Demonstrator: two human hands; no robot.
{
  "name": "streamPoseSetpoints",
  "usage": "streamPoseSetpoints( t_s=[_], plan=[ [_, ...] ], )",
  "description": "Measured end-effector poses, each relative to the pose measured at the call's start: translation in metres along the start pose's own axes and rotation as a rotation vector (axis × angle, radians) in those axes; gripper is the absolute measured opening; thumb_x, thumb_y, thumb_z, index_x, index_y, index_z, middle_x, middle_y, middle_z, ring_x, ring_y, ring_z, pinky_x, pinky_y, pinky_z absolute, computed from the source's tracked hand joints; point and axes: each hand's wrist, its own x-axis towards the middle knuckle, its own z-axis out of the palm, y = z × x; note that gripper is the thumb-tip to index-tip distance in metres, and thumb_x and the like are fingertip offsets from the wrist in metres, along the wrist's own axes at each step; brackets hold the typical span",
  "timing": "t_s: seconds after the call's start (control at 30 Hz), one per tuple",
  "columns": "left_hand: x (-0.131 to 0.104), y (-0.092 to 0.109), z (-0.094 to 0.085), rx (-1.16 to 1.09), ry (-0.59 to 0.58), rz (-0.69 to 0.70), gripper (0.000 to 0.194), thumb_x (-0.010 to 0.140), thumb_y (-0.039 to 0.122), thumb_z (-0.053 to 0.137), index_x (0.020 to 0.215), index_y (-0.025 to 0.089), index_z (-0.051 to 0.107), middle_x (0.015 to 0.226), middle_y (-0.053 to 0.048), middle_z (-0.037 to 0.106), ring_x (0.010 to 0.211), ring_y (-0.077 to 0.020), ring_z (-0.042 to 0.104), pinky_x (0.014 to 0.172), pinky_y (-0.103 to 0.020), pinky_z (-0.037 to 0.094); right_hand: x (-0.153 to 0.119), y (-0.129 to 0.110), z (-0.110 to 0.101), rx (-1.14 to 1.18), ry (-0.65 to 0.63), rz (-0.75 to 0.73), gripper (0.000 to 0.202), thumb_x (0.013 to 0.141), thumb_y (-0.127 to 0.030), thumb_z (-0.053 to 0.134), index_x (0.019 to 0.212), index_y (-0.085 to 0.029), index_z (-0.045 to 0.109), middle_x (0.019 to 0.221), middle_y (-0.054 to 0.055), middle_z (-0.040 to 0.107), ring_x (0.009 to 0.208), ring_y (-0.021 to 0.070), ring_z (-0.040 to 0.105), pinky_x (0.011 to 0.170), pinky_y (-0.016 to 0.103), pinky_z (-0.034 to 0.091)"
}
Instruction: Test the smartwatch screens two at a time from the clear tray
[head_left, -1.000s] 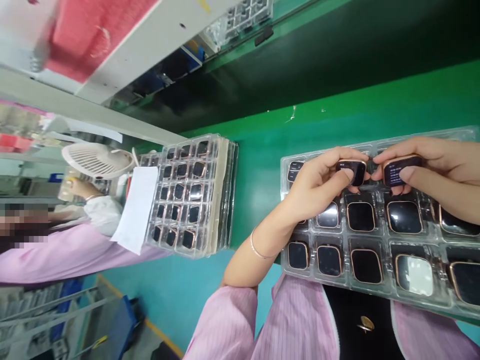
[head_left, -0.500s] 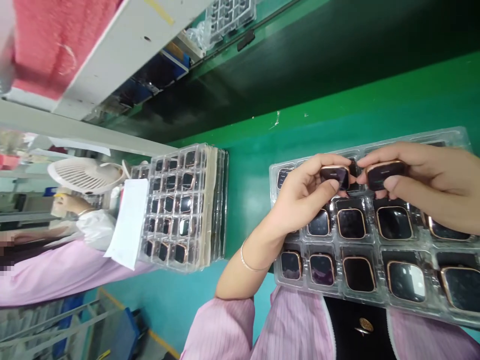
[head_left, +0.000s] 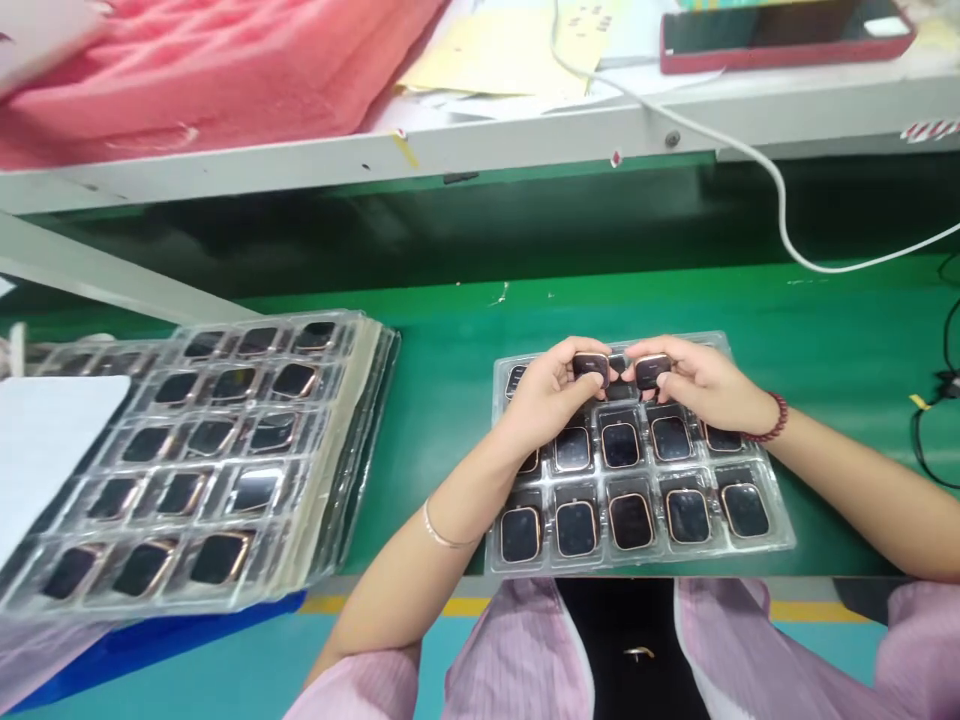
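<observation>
My left hand (head_left: pixel 551 392) is closed on a smartwatch body (head_left: pixel 592 367) with a dark screen and a gold-coloured rim. A second, similar watch body (head_left: pixel 651 371) is pinched between the thumb and fingers of my right hand (head_left: pixel 701 385). Both are held side by side, a little apart, over the back row of a clear plastic tray (head_left: pixel 491 530). Watch bodies with dark screens, such as a front-row watch (head_left: pixel 631 521), lie in the tray's compartments. My hands and wrists hide part of the back rows.
On the left stand stacked clear trays (head_left: pixel 352 480) of watches, partly covered by a white sheet (head_left: pixel 56 440). Above the green bench runs a white shelf (head_left: pixel 480 135) with pink foam (head_left: pixel 247 80), papers and a phone (head_left: pixel 787 35). A white cable (head_left: pixel 781 200) hangs down at the right.
My view has swung left to right and levelled, so the tray and both hands now appear nearer the middle. Each hand still holds its watch body.
</observation>
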Motion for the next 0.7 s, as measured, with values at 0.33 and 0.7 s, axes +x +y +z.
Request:
streamPoseSetpoints(
  t_s=[0.33, 0.7],
  plan=[
    [0.003, -0.003, 0.003, 0.032, 0.024, 0.050, 0.030, 0.076, 0.016, 0.067, 0.105, 0.016, 0.061, 0.089, -0.003, 0.069, 0.082, -0.0148, 0.065, 0.077, -0.029, 0.053, -0.002, 0.001, -0.001, -0.020, 0.004, -0.008, 0.038, 0.085, -0.017, 0.059, 0.123, -0.021, 0.063, 0.118, 0.009, 0.071, 0.086, 0.0182, 0.072, 0.081, 0.039, 0.065],
    [0.005, -0.013, 0.007, 0.161, 0.046, 0.127, 0.032, 0.075, 0.007, 0.063, 0.105, 0.020, 0.064, 0.097, -0.004, 0.072, 0.094, -0.0204, 0.069, 0.089, -0.035, 0.055, -0.010, 0.001, -0.001, -0.122, 0.050, -0.010, 0.031, 0.094, -0.034, 0.059, 0.123, -0.027, 0.064, 0.108, 0.009, 0.074, 0.076, 0.0229, 0.073, 0.067, 0.038, 0.065]
  ],
)
